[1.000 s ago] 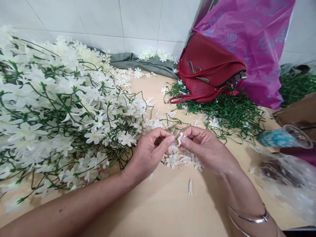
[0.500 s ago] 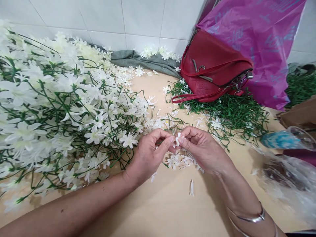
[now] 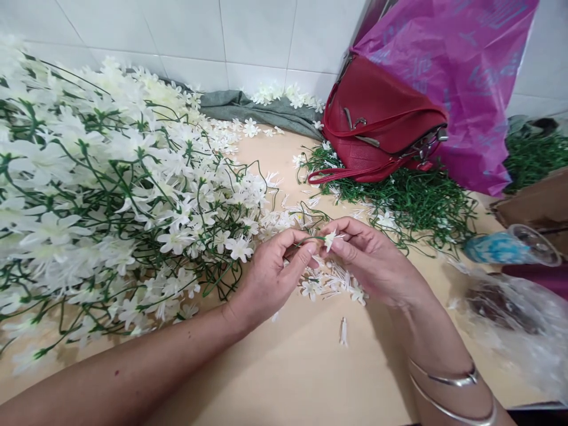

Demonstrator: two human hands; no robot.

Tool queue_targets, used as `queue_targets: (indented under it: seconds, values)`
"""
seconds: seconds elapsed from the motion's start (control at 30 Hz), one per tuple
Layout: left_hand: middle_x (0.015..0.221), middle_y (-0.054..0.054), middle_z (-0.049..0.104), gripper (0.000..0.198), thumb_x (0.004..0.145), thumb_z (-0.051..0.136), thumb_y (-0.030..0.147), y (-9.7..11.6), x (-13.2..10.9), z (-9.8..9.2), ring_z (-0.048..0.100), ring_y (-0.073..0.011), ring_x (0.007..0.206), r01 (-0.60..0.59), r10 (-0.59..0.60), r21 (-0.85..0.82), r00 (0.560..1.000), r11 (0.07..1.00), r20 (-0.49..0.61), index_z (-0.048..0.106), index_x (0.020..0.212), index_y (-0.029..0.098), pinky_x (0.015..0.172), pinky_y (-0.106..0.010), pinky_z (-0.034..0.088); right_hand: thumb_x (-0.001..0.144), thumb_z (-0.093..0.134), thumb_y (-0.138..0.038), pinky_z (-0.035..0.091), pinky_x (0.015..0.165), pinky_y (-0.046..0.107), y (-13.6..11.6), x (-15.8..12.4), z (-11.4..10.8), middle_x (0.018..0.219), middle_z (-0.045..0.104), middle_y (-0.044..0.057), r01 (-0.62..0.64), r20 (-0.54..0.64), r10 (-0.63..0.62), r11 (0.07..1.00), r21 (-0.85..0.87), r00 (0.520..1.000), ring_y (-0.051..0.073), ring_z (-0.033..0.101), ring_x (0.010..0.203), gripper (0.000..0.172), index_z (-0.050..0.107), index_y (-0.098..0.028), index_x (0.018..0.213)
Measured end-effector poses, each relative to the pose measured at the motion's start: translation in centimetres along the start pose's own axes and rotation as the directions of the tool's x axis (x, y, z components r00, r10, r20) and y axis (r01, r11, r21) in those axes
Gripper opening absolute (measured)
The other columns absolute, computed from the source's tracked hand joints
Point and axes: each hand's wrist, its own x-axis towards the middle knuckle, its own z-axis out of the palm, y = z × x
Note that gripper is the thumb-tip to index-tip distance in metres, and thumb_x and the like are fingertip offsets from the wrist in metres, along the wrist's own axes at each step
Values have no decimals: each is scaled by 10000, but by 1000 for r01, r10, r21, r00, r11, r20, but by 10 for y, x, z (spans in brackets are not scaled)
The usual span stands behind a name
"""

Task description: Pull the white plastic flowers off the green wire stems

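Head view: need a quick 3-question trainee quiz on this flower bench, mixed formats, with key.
1. True or false: the right hand pinches a small white flower in its fingers.
2. What lies under the red handbag? A) grey cloth B) green stems C) cardboard
3. Fill in: the left hand pinches a thin green ____ that runs to the flower.

Key: 1 true. 2 B, the green stems. 3 stem.
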Motion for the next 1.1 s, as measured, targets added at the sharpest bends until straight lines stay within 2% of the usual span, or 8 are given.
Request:
queue_targets:
  seconds: [0.13,0.23,0.33,0.47,0.63,0.77,0.97,1.1]
  values:
    - [802,-11,671,196,1009,586,354,2,0,-1,640,-122,697,-1,1,-16,1000,1000,3,643,986,168,682,-248,536,757,907,-403,542,731,263,-2,-1,-1,804,690,-6,30,-51,-32,999,-42,998,135,648,741,282,742,-237,916]
    - [720,13,608,235,1018,570,398,7,-1,-2,582,-123,647,-2,1,45,1000,999,11,652,985,181,622,-243,494,759,900,-421,536,710,269,1,0,-3,769,689,-5,49,-81,-56,996,-80,995,139,626,707,273,727,-235,860]
    - [687,17,572,314,1051,493,417,10,-1,-3,564,-129,655,0,2,111,1000,994,-16,632,885,191,619,-247,466,774,890,-419,530,697,269,5,0,-5,779,685,0,40,-63,-47,993,-109,997,144,620,717,262,730,-232,865]
    - [683,12,566,364,1052,496,395,10,-1,-2,534,-134,665,-52,58,216,998,975,-23,592,765,193,655,-269,435,793,878,-405,506,652,261,5,-1,-4,818,677,6,62,-49,-71,985,-161,996,146,595,730,234,737,-246,891]
    - [714,9,588,292,1055,489,388,8,0,-1,558,-144,684,-51,59,248,998,967,-22,639,897,194,669,-279,435,820,851,-421,464,594,263,2,-3,0,812,665,12,107,-39,-120,965,-241,992,151,558,706,216,742,-248,891]
    - [773,-6,585,279,1048,503,376,6,0,-2,572,-149,732,-89,98,286,995,954,-19,663,913,191,680,-275,455,821,851,-408,427,556,259,0,-5,-1,786,648,4,117,-29,-131,953,-278,991,138,527,659,209,748,-246,903]
    - [816,-18,622,264,1047,512,400,6,-2,-2,584,-150,723,-55,63,270,998,961,-19,672,1007,194,655,-271,475,828,841,-409,462,600,272,-1,-5,-3,753,642,-2,134,-53,-159,936,-325,986,146,550,662,206,753,-244,915]
    - [857,-28,665,206,1034,549,350,6,-1,-1,603,-156,768,-99,119,249,991,963,-66,676,971,200,686,-273,473,824,832,-461,460,579,275,-1,-5,-2,768,659,11,148,-33,-171,921,-361,985,151,553,655,247,750,-240,900]
